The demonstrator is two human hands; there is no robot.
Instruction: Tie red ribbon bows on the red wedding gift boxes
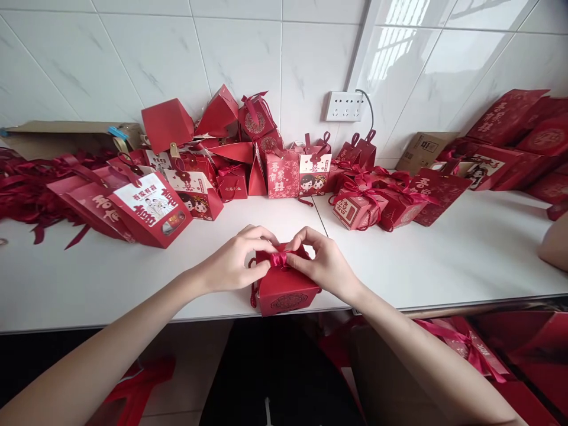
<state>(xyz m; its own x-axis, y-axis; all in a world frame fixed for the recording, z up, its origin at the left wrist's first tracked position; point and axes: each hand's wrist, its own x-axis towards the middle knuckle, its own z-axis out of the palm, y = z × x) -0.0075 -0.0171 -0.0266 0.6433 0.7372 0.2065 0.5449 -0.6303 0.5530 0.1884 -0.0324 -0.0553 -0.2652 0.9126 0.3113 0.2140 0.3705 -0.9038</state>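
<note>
A red gift box (288, 293) with a round dark emblem on its front stands at the table's near edge. Across its top runs a shiny red ribbon (279, 259), gathered into a small bunch. My left hand (242, 257) pinches the ribbon from the left, thumb and fingertips at its edge. From the right, my right hand (322, 260) has its thumb and index finger closed on the same ribbon. A braided red cord (253, 294) hangs down the box's left side. The fingers partly cover the top of the box.
Many red gift boxes line the wall, among them a white-faced box (153, 204) at left and ribbon-tied boxes (359, 207) at right. Loose red ribbons (26, 183) lie at far left. A power strip (345, 106) is on the wall. Another person's arm (554, 242) shows at right.
</note>
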